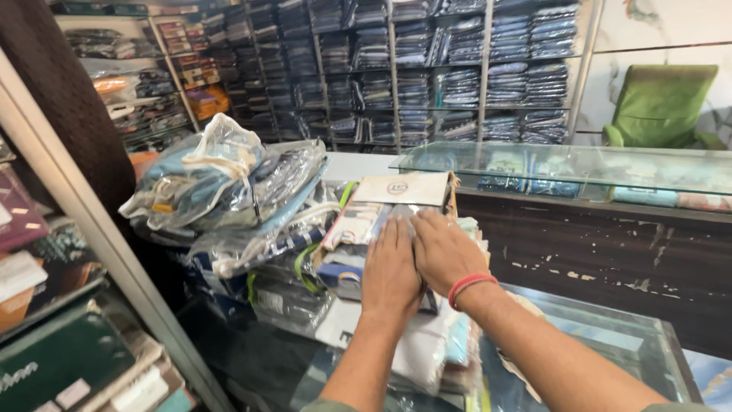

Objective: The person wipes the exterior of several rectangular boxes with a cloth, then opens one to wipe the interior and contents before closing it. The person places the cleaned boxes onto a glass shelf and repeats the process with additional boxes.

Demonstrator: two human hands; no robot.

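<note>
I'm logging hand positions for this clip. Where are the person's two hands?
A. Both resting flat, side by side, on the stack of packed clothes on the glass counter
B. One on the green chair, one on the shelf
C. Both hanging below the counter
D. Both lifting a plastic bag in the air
A: the left hand and right hand lie palm down, side by side, on the stack of packed clothes on the glass counter.

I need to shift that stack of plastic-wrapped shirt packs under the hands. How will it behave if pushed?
The stack would probably slide and fan out: the wrappers look glossy and the packs already sit unevenly. Both the left hand and right hand press flat on top. It likely sags at the edges, where soft packs overhang the glass counter.
</note>
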